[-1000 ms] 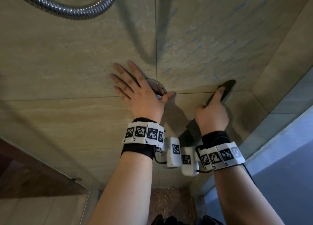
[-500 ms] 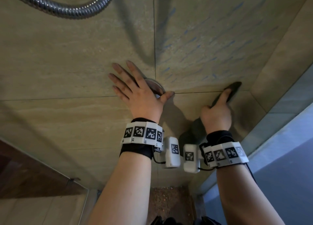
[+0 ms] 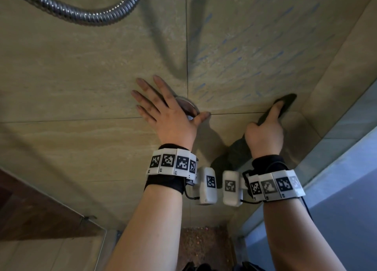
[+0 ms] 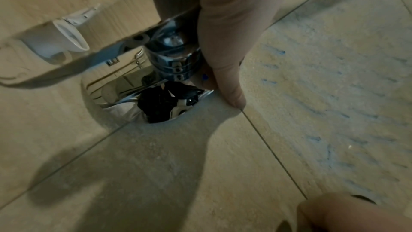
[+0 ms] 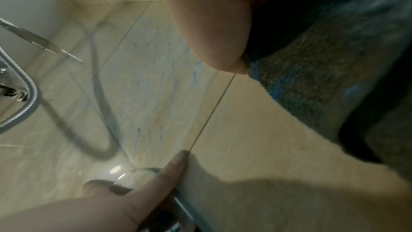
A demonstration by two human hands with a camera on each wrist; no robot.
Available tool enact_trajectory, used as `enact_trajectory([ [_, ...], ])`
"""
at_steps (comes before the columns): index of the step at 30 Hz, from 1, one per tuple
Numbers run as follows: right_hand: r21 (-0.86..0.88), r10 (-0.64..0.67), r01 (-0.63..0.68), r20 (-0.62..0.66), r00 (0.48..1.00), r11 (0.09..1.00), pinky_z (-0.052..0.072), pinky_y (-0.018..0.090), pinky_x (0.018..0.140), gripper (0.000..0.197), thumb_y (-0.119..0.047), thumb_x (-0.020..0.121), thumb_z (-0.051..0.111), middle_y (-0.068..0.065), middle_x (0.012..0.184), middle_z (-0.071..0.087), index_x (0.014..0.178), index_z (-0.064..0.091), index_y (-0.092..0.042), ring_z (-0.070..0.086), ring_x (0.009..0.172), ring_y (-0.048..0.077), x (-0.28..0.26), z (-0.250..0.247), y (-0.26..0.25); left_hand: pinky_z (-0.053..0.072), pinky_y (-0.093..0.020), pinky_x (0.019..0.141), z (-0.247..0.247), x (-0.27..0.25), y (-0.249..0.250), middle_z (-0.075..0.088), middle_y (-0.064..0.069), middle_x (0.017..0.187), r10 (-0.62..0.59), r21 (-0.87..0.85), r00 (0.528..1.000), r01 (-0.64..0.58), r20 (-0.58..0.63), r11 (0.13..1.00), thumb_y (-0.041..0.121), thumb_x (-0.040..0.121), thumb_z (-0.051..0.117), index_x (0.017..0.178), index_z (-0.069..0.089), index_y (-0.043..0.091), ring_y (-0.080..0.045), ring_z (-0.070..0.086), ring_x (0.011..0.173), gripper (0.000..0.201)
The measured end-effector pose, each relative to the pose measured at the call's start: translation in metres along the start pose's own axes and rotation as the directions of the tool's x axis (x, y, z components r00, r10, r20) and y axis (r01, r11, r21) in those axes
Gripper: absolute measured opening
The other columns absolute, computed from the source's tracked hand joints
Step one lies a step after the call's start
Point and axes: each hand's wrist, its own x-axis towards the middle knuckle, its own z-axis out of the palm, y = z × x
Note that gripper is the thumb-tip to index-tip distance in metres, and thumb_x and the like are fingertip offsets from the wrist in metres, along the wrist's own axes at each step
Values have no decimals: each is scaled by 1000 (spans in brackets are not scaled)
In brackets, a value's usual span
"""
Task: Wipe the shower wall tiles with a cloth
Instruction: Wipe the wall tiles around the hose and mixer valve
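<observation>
Cloth (image 3: 284, 102) is dark and long, and it lies flat on the shower wall tiles (image 3: 234, 46) under my right hand (image 3: 265, 134). My right fingers are curled on its lower part, and one straight finger presses its upper end to the wall, near the corner on the right. Its long axis goes up and to the right from my wrist. Blue streaks (image 3: 240, 58) are on the tile up and to the left from this finger, so I think the next stroke must go that way, across the grout line (image 3: 234, 113). My right hand is the nearer one to them. My left hand (image 3: 169, 117) holds nothing: its fingers are spread straight on the wall, over the round chrome fitting (image 3: 188, 105), and the thumb touches the grout line. A metal hose (image 3: 85, 15) hangs above
</observation>
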Motion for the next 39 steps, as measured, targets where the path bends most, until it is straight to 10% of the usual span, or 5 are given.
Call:
enact_trajectory([
  [11, -54, 95, -96, -7, 995, 994, 46, 44, 87, 87, -6, 85, 45, 25, 111, 58, 148, -15, -9, 56, 101, 40, -2, 11, 7, 3, -58, 115, -2, 0, 1, -3, -37, 153, -4, -7, 1000, 4, 14, 1000, 81, 52, 67, 147, -9, -2, -54, -2, 142, 147],
  [21, -286, -215, 308, 314, 925, 907, 48, 40, 85, 70, -14, 91, 51, 13, 125, 48, 150, 15, -25, 57, 103, 30, -38, 44, -4, 5, -59, 115, 0, 0, 0, -1, -37, 153, 6, -18, 1000, -6, -7, 1000, 79, 52, 70, 147, -9, -2, -55, -1, 141, 148],
  [30, -112, -1, 7, 51, 999, 994, 43, 39, 86, 79, -12, 92, 46, 21, 124, 53, 152, -4, -22, 54, 108, 36, -15, 15, 6, 6, -58, 114, 2, 0, 0, -1, -36, 154, 5, -12, 1000, -6, -20, 1000, 82, 51, 67, 148, -10, -2, -55, 0, 141, 149],
  [39, -284, -214, 240, 122, 969, 928, 50, 42, 79, 65, -17, 94, 44, 15, 125, 47, 150, 13, -27, 58, 96, 32, -20, 28, 1, 8, -60, 114, 3, 0, -1, 1, -36, 154, 6, -13, 999, -7, -37, 1000, 81, 50, 69, 148, -11, 4, -54, 2, 142, 148],
])
